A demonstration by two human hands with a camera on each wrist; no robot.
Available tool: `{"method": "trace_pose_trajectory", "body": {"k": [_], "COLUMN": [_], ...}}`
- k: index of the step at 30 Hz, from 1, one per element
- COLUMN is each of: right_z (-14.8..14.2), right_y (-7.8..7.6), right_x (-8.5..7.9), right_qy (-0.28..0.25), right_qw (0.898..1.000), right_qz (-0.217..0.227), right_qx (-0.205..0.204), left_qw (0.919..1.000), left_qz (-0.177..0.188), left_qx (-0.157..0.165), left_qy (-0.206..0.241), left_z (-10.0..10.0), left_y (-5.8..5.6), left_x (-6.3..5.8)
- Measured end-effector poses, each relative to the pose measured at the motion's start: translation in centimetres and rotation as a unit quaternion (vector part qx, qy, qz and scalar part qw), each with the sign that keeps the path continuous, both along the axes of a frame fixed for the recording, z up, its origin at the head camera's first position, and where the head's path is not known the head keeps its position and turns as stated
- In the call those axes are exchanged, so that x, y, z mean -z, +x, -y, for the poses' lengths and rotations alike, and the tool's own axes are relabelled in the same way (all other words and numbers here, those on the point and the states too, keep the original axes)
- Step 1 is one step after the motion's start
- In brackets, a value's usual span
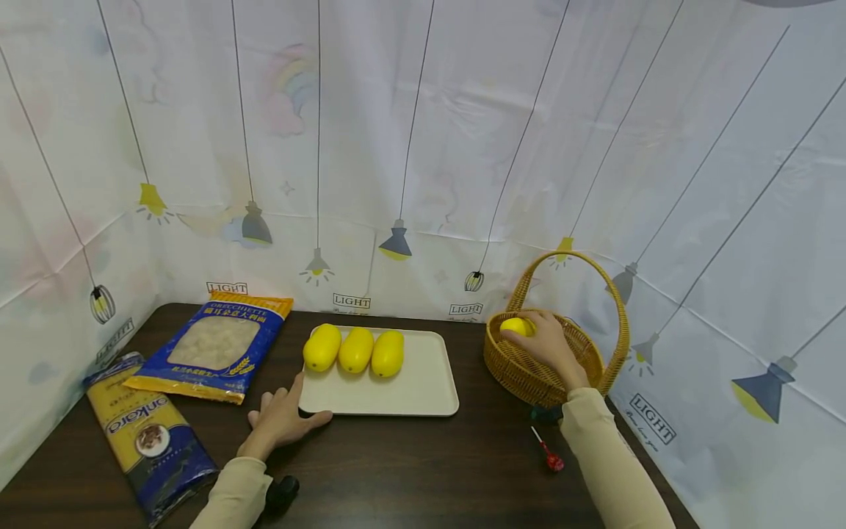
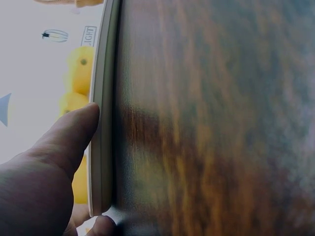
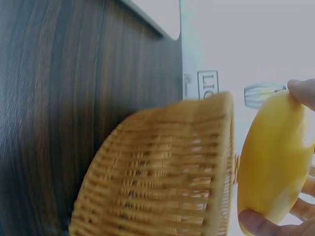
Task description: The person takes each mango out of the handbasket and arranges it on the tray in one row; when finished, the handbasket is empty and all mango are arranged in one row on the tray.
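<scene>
My right hand (image 1: 545, 342) holds a yellow oblong fruit (image 3: 275, 157) between thumb and fingers, over the left part of a wicker basket (image 1: 509, 367) with a tall handle. In the right wrist view the fruit is beside the basket's rim. Three similar yellow fruits (image 1: 357, 350) lie side by side on the left part of a cream rectangular tray (image 1: 419, 382). My left hand (image 1: 284, 419) rests with spread fingers at the tray's near left corner. Its thumb (image 2: 81, 125) touches the near rim in the left wrist view, and its other fingers are partly hidden there.
A blue and yellow pasta bag (image 1: 214, 345) overlaps a second yellow and blue packet (image 1: 148, 441) at the table's left. Near my right forearm a red lollipop (image 1: 548, 452) lies on the dark wooden table (image 1: 396, 470). Behind stands a printed white curtain (image 1: 370, 147).
</scene>
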State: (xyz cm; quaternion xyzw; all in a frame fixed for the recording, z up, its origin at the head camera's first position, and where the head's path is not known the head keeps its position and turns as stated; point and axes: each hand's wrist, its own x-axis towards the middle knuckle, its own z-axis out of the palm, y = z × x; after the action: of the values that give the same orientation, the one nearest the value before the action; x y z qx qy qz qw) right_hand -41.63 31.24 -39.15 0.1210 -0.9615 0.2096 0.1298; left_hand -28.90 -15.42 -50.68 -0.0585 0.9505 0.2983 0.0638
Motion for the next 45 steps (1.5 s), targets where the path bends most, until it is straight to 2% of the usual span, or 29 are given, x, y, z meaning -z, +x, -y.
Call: {"method": "trace_pose_trajectory", "body": {"k": [7,17,25,33,40,45], "right_z": [2.5,6.5,9.8,12.6,14.0,14.5], "right_y": [-0.1,-0.2,-0.6,-0.9,-1.2,-1.4], "right_x": [-0.3,0.1,2.0,4.3,6.1,6.6], "right_qy": [-0.002,-0.003,0.028,0.039,0.072,0.088], "right_qw": [1.000,0.998,0.995,0.988,0.983,0.978], "right_qz": [-0.001,0.014,0.028,0.075,0.093,0.108], "right_qx": [-0.011,-0.054,-0.097,-0.126,-0.141,-0.155], "left_qw": [1.0000,0.9999,1.0000,1.0000,1.0000,1.0000], "left_qz": [-0.001,-0.005,0.002,0.002,-0.002,-0.001], "left_qx": [-0.001,0.000,-0.001,-0.004,-0.004,-0.006], "left_qy": [0.000,-0.010,-0.004,-0.006,-0.003,-0.002], "left_z": [0.1,0.4,0.3,0.2,0.1,0.1], "left_y": [0.0,-0.3,-0.2,-0.1,-0.2,-0.2], "left_x": [0.0,0.0,0.1,0.3,0.5,0.6]}}
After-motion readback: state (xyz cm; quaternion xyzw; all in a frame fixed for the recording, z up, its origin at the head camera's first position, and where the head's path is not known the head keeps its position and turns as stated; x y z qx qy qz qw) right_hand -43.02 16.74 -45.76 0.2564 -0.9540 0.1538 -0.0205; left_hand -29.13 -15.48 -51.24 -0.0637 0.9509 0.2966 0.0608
